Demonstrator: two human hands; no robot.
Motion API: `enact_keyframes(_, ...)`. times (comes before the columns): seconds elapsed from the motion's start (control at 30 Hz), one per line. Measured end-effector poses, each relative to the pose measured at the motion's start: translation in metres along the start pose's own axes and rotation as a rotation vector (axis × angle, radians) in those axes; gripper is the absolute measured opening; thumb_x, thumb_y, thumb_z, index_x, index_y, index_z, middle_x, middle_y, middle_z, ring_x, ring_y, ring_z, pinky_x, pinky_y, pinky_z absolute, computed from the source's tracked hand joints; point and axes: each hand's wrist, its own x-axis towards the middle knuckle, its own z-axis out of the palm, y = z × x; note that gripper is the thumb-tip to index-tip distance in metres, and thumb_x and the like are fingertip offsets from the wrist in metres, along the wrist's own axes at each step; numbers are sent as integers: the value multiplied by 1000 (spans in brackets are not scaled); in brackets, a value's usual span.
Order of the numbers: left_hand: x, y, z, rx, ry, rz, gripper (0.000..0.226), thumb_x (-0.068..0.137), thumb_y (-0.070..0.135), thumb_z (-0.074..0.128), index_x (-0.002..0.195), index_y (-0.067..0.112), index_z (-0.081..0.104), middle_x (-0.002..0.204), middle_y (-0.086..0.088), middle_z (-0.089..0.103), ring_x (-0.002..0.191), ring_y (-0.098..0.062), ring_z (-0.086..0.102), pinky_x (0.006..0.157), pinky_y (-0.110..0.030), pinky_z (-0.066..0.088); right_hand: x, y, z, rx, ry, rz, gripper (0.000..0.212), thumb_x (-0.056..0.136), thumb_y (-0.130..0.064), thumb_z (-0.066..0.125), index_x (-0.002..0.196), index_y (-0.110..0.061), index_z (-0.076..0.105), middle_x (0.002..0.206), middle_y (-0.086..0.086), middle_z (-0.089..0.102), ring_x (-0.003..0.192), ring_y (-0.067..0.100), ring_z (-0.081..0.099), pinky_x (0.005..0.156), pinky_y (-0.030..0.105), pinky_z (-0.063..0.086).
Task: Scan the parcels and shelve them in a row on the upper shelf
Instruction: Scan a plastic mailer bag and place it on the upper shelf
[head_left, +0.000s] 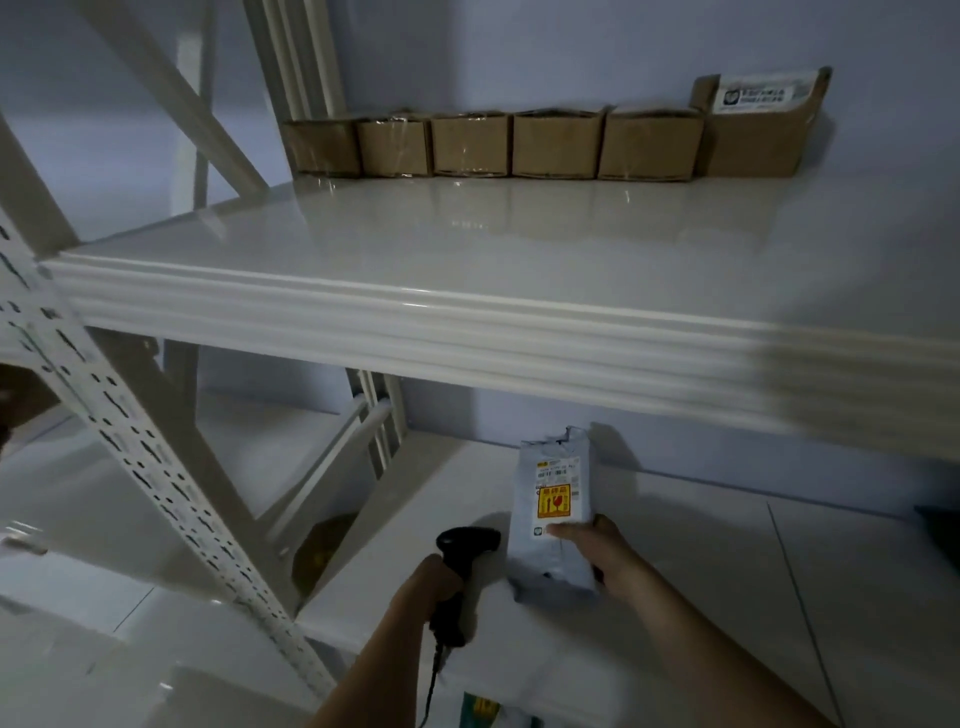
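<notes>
The right hand (602, 551) grips a grey plastic mailer parcel (553, 519) with a yellow and red fragile sticker, thumb across its front, holding it upright above the white lower shelf (701, 545). The left hand (434, 582) is curled round the handle of a black handheld barcode scanner (460, 561), whose head sits just beside the parcel. On the glossy white upper shelf (467, 244), 6 brown cardboard boxes (556, 143) stand in a row against the back wall.
</notes>
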Motion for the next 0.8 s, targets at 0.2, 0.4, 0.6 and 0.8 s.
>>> enact_keyframes(0.2, -33, 6, -33, -218, 9, 181, 8, 89, -1, 57, 96, -3, 59, 73, -13, 59, 60, -24, 56, 61, -34, 49, -26, 16, 10, 65, 133, -21, 59, 61, -21, 83, 117, -9, 69, 105, 11, 77, 97, 33, 73, 90, 52, 58)
enact_keyframes(0.4, -91, 18, -56, -535, -141, 373, 8, 88, 0, 62, 93, 2, 56, 65, -12, 53, 52, -23, 51, 53, -32, 46, -82, 29, 38, 211, 185, -102, 70, 64, -19, 88, 127, -13, 56, 113, 7, 74, 102, 28, 73, 88, 48, 60)
enact_keyframes(0.6, -150, 34, -57, -514, -258, 430, 3, 88, 9, 62, 87, 6, 60, 63, -7, 54, 49, -19, 46, 49, -28, 40, -128, 29, 57, 254, 207, -222, 74, 64, -19, 86, 130, -16, 53, 117, 4, 73, 107, 27, 70, 92, 50, 58)
enact_keyframes(0.8, -191, 52, -43, -379, -145, 566, 10, 86, 15, 62, 81, 7, 61, 61, -7, 52, 47, -18, 42, 47, -26, 38, -148, 22, 55, 164, 312, -350, 59, 77, -3, 81, 127, -19, 54, 119, 1, 70, 108, 21, 67, 96, 45, 56)
